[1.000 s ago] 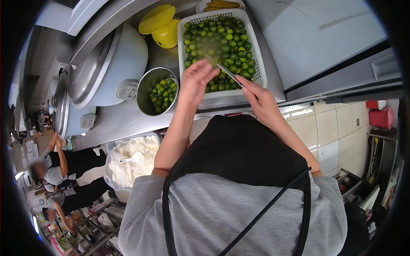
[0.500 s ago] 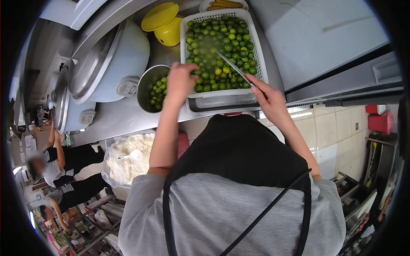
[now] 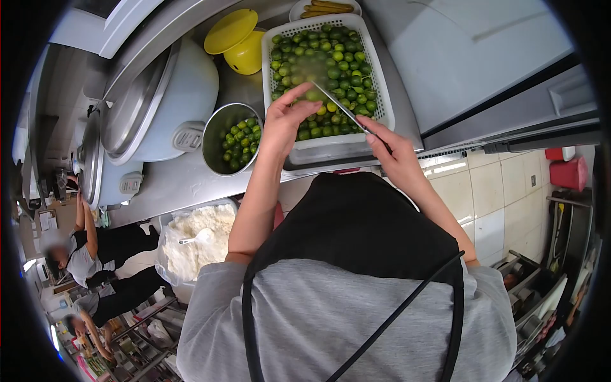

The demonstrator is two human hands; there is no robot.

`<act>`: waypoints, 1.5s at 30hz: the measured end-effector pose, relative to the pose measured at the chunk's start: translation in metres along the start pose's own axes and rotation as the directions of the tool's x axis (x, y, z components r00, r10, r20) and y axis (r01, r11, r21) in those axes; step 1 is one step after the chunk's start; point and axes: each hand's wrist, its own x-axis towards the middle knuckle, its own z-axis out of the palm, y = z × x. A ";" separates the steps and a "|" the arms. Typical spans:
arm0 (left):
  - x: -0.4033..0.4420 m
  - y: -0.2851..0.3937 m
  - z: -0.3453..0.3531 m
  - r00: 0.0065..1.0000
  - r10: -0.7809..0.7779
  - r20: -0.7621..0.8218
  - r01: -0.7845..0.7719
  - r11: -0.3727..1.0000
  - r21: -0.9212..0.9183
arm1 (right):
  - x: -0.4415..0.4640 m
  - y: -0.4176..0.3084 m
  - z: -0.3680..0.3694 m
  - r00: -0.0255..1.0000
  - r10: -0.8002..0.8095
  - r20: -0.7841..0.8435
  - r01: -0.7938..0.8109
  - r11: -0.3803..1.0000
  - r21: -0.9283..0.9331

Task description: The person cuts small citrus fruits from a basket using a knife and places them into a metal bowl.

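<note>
My right hand (image 3: 389, 145) is wrapped round the handle of a knife (image 3: 340, 108), its blade slanting up and left over the limes. At the blade's tip my left hand (image 3: 287, 121) pinches a small green lime (image 3: 313, 95) between thumb and fingers; a hazy patch in the picture blurs it. Both hands are above the near part of a white perforated basket (image 3: 387, 95), which is full of small green limes (image 3: 347, 56), a few of them yellowish. Left of my left hand stands a round metal pot (image 3: 212, 137) with more limes (image 3: 242, 143) inside.
Two large rice cookers (image 3: 194, 95) line the counter's left. Behind the pot is a yellow container (image 3: 245, 54); a plate of brown sticks (image 3: 328, 9) lies at the back. Below the counter sits a tub of white powder (image 3: 197, 245) with a scoop. Two people work far left.
My left hand has moved right, from beside the pot and the basket's left edge to the knife's tip. The knife stays in my right hand, and the view has shifted slightly.
</note>
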 end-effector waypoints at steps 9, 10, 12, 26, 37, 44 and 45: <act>-0.002 0.001 0.003 0.987 0.142 -0.069 -0.149 0.982 -0.113 | 0.000 -0.001 0.006 0.988 -0.153 0.019 0.154 0.985 -0.072; -0.001 -0.001 0.001 0.982 0.173 -0.079 -0.179 0.981 -0.071 | 0.000 0.000 0.006 0.988 -0.153 0.021 0.155 0.985 -0.072; -0.001 -0.002 0.001 0.976 0.188 -0.105 -0.194 0.980 -0.048 | 0.000 0.002 0.007 0.980 -0.199 0.004 0.199 0.974 -0.106; -0.005 -0.007 0.010 1.000 0.001 -0.028 -0.008 0.963 -0.269 | 0.012 0.000 0.002 0.997 -0.069 0.024 0.072 0.982 -0.176; -0.029 0.053 -0.092 0.920 0.350 -0.177 0.183 0.018 0.983 | 0.002 0.028 -0.021 0.994 -0.079 -0.077 0.065 0.983 -0.172; 0.018 -0.027 -0.018 0.936 -0.174 0.305 -0.289 0.115 0.951 | 0.012 0.013 -0.008 0.990 -0.124 -0.061 0.112 0.980 -0.167; 0.022 -0.035 -0.017 0.935 -0.225 0.275 -0.273 0.040 0.961 | 0.012 0.013 -0.008 0.986 -0.156 -0.063 0.142 0.974 -0.179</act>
